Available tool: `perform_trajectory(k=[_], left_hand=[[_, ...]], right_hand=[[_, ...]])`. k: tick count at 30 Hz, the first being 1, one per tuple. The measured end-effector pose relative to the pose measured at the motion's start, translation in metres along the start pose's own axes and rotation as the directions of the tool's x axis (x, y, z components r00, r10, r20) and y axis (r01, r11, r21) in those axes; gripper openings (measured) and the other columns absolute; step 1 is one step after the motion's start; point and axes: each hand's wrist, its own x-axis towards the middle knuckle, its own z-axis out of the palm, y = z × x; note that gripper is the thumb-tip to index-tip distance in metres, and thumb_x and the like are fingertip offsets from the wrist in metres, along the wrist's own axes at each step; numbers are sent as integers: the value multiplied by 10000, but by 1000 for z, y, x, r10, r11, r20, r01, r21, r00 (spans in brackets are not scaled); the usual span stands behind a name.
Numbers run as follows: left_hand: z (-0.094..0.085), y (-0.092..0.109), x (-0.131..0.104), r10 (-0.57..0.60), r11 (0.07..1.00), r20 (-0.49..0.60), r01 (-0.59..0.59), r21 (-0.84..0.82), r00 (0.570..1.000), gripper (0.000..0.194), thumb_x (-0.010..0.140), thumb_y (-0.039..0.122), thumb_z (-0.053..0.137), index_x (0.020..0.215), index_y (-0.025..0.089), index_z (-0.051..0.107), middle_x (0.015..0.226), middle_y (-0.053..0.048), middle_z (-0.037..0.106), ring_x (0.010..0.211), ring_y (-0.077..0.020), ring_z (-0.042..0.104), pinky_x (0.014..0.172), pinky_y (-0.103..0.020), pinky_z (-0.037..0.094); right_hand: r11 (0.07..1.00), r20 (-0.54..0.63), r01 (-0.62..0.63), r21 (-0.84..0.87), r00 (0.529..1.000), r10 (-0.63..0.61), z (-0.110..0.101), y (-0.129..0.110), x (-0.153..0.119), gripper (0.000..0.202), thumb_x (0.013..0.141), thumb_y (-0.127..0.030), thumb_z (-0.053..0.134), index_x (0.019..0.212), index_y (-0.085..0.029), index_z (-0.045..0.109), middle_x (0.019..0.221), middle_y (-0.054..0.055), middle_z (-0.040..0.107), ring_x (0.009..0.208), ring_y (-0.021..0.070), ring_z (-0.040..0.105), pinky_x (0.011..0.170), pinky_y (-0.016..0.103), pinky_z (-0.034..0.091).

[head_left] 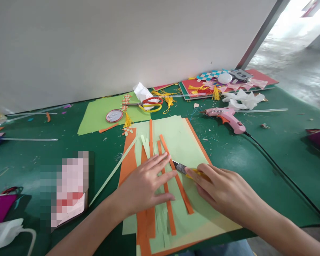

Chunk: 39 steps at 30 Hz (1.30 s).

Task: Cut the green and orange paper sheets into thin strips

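Observation:
My left hand lies with its fingers spread over orange strips and pale green paper in the middle of the table. In my right hand is a yellow craft knife, its blade pointing left at the upper part of a slanted orange strip. Pale green strips lie loose beyond my left hand, and a long one runs down to the left. Under the strips, at the left of the sheets, shows wider orange paper.
Red and yellow scissors and a round tin lie on light green paper. A pink glue gun with a black cord is at the right. At the left are a phone and a white charger.

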Motion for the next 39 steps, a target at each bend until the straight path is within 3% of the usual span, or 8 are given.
perform_trajectory(k=[30,36,39], left_hand=[[2,0,-1,7,999,-48,-9,-43,999,596,905,609,472,1294,172,581,1481,-191,396,1384,-347,355,1096,-532,384],[7,-2,-1,35,999,-111,-35,2,993,632,898,622,472,1294,139,562,1458,-199,430,1382,-334,364,1101,-513,390],[7,-4,1,-5,1000,-150,6,9,989,698,892,647,450,1355,126,486,1476,-174,416,1398,-306,347,1131,-494,357]], right_hand=[[999,-22,-8,-48,1000,7,5,14,26,307,927,-151,431,1180,-135,605,837,45,577,632,136,575,499,279,370],[998,-31,14,-58,999,-15,5,14,24,299,925,-136,433,1161,-126,616,818,46,574,626,145,575,494,288,377],[999,-48,18,-40,999,-20,4,13,21,302,932,-143,426,1164,-128,619,815,45,575,611,138,563,497,286,388]])
